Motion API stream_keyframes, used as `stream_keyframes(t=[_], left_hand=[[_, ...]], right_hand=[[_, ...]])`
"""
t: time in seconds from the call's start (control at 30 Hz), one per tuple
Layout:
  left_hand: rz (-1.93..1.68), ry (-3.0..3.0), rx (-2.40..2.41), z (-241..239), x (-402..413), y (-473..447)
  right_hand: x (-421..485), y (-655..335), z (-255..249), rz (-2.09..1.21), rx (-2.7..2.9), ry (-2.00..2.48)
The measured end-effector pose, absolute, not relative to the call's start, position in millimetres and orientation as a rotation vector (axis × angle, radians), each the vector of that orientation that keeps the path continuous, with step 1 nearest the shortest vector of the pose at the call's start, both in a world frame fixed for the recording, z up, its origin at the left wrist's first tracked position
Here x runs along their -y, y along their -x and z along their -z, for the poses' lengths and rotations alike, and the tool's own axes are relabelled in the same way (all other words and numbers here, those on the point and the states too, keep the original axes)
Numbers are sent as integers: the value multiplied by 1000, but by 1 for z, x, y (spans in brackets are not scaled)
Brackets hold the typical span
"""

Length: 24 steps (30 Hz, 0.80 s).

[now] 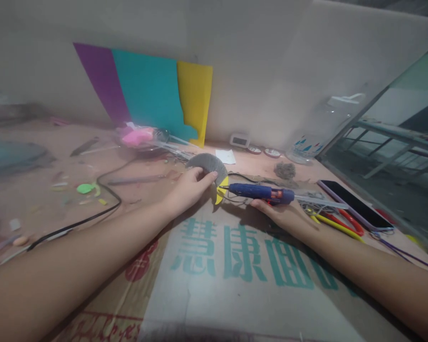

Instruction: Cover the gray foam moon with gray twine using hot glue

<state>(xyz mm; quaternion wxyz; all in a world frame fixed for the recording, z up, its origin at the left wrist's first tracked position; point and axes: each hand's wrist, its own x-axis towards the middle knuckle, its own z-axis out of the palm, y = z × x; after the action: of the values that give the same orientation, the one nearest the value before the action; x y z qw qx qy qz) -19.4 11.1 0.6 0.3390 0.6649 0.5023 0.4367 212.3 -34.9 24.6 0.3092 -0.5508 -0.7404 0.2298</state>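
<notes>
My left hand (189,189) pinches a crescent-shaped piece (209,163) between thumb and fingers. Grey yarn or thread covers most of the crescent, while its lower tip is bare yellow. In my right hand (283,214) is a blue hot glue gun (251,191), its clear glue stick (319,202) jutting out behind. The gun's nozzle meets or nearly meets the yellow tip; I cannot tell if they touch. Both hands are above a cardboard sheet (214,304) with green printed characters. My right fingers are mostly hidden beneath the gun.
Right of my right hand lie pliers with red and yellow handles (337,225) and a phone (355,204). A grey yarn clump (284,170) and a clear bottle (312,135) stand behind. Colored sheets (150,90) lean on the wall. A black cord (89,219) crosses the littered left side.
</notes>
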Motion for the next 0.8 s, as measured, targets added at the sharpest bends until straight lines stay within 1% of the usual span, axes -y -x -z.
stream_keyframes(t=[0.53, 0.8], left_hand=[[-1160, -1748, -1271, 4, -14, 20], [-1146, -1762, -1288, 3, -13, 20]], right_hand=[[33, -209, -23, -513, 1984, 1453], [33, -207, -23, -589, 1944, 1485]])
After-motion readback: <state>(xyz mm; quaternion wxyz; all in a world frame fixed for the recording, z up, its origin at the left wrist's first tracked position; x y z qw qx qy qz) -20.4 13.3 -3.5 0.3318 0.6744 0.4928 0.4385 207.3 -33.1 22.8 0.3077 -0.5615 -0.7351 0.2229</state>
